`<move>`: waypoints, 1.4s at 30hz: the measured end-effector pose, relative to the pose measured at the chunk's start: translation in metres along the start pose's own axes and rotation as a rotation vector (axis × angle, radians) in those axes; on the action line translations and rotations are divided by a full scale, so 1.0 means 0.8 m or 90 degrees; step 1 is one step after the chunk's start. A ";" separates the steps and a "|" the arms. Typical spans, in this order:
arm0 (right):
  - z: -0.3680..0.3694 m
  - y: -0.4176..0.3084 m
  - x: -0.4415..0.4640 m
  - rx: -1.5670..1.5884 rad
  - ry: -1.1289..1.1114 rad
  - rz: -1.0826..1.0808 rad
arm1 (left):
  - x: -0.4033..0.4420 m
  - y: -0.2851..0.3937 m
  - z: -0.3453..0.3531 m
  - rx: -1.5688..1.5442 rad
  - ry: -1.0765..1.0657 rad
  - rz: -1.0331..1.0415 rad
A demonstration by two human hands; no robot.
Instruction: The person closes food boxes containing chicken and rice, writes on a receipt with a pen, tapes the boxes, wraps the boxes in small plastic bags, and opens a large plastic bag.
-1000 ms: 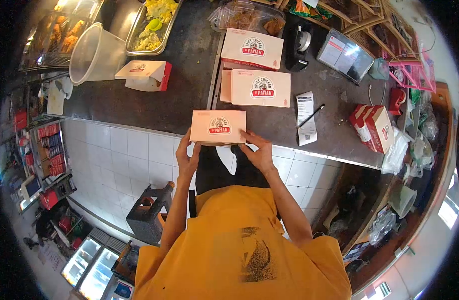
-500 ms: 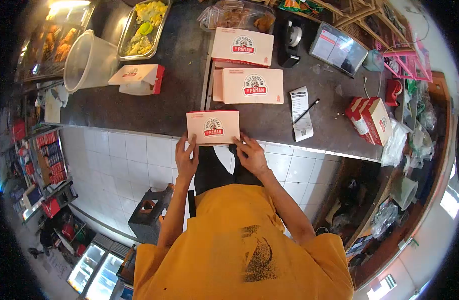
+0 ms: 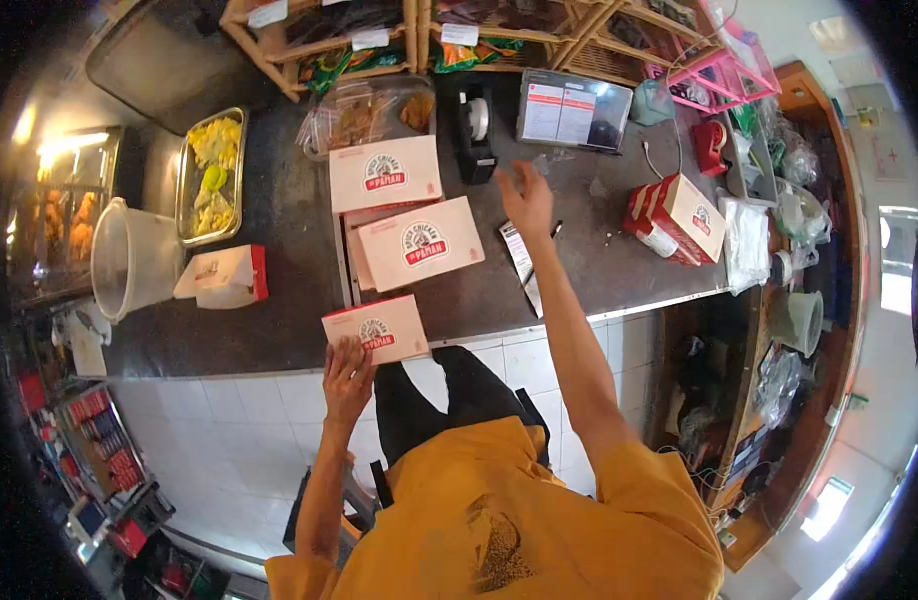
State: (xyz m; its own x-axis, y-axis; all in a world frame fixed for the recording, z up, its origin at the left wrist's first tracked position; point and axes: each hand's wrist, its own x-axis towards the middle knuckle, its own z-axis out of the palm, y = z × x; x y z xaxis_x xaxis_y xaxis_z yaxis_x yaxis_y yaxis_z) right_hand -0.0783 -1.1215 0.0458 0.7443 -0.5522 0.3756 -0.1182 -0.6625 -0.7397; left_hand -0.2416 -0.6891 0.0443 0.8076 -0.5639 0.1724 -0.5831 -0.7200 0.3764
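While the left hand (image 3: 349, 378) lay over the left end of a smooth, rectangular cardboard box (image 3: 399, 325) at the front edge of the dark counter (image 3: 291, 220), its grip impossible to tell, the right hand (image 3: 526, 198), half open with nothing visible in it, hung near a black tape dispenser (image 3: 478, 168) and a thin paper receipt (image 3: 519, 258).

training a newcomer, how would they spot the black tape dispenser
On the dark counter, look past the right hand. The tape dispenser stands between the clear food container and flat panel; its black colour and white roll set it apart.
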 end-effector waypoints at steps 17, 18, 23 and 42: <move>0.067 0.015 -0.043 0.089 0.120 0.190 | 0.007 0.006 -0.001 0.006 0.012 -0.009; 0.070 0.020 -0.043 0.046 0.114 0.146 | 0.009 0.007 -0.002 0.008 0.003 -0.013; 0.063 0.035 -0.020 -0.039 -0.013 0.110 | 0.014 0.011 -0.007 0.008 0.013 -0.001; -0.009 -0.211 -0.366 0.089 -0.332 0.241 | 0.020 -0.023 -0.009 -0.078 0.085 0.028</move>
State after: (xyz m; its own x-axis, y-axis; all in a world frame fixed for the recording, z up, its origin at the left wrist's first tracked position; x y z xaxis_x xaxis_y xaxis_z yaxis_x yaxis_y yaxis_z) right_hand -0.2810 -0.8521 0.0648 0.8931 -0.3928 -0.2194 -0.3744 -0.3783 -0.8466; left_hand -0.2178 -0.6820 0.0468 0.7913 -0.5289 0.3068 -0.6090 -0.6372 0.4723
